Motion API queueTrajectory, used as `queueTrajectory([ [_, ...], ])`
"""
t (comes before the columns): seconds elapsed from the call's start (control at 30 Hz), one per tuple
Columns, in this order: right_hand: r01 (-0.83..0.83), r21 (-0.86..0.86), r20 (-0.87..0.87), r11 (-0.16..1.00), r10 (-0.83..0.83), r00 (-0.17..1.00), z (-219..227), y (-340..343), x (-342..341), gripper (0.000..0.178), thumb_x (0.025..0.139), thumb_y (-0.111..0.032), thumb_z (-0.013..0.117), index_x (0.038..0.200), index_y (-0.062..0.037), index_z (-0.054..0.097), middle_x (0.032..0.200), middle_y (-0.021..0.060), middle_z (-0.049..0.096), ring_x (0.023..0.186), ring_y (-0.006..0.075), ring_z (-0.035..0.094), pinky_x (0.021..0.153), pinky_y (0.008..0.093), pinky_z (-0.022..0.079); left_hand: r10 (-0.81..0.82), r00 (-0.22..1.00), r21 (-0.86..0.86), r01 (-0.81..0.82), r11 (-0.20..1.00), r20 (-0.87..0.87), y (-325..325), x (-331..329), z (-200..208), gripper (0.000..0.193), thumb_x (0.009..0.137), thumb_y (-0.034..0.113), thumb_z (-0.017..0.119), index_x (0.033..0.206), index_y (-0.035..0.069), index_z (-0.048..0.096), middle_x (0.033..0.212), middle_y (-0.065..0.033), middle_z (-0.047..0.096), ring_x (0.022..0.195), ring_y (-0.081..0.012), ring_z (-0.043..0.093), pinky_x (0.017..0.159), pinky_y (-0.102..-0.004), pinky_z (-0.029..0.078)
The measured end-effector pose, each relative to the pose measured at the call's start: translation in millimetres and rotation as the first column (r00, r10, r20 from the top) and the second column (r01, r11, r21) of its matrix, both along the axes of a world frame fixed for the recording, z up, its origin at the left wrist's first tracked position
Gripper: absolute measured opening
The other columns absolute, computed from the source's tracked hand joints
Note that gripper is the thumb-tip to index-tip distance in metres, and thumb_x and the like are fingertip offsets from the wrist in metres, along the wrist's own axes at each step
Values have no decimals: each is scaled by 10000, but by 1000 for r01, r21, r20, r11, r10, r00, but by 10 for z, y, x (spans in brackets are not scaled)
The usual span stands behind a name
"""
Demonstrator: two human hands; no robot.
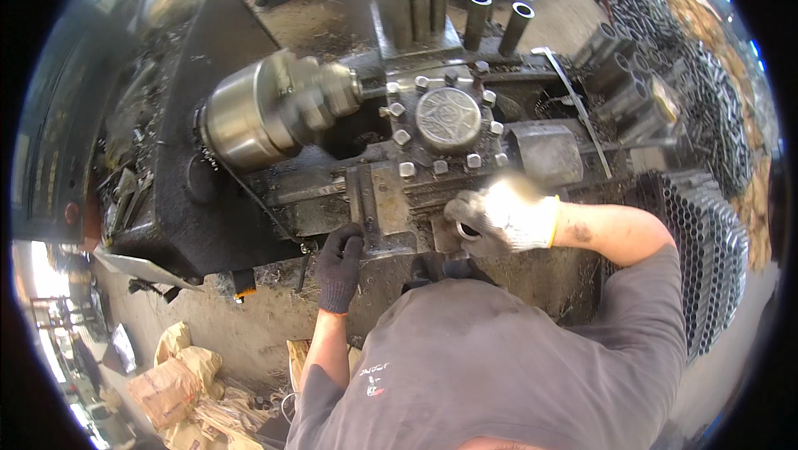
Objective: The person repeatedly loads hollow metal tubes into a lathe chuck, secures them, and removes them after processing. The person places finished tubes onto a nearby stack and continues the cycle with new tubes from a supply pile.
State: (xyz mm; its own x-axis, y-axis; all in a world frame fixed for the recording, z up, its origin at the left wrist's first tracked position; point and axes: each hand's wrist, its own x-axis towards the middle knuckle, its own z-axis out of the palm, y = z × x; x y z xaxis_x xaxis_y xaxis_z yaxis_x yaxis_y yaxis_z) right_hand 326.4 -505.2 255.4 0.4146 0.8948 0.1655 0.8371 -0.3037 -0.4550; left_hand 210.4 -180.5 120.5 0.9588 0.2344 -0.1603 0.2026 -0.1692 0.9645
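My right hand [499, 216], in a white glove with dark, stained fingers, is closed around a metal tube [468, 231] at the front of the lathe carriage. The tube's round open end shows between the fingers; the rest is hidden. My left hand [339, 267], in a dark glove, rests with curled fingers at the carriage's front edge, left of a flat slide [364, 201]. What it grips, if anything, is hidden. Beyond the hands sits a square tool post [449, 118] ringed with bolts. To its left is a shiny lathe chuck [258, 109], its jaws blurred.
Several metal tubes [420, 5] stand upright behind the tool post. A caliper [573, 109] lies on the machine at right, near more tubes [619, 76]. Stacked tubes [702, 259] fill the right side. Crumpled brown paper sacks [179, 383] lie on the floor at lower left.
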Motion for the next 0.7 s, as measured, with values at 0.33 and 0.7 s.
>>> queueTrajectory([
  [0.33,84,289,-59,953,-70,996,1269,-103,609,423,782,-46,851,1166,14,684,951,164,774,845,284,799,708,384,674,108,994,101,-107,989,-7,95,6,-30,235,1036,108,631,1221,-7,719,1134,-97,758,1039,-143,703,917,-301,551],
  [0.7,466,-229,287,855,-398,871,622,196,2270,377,708,-270,800,955,-3,699,919,242,744,893,424,738,807,498,588,186,981,53,-184,981,-44,110,253,-113,229,1022,138,657,1209,22,721,1084,-63,750,990,-138,672,911,-312,543],
])
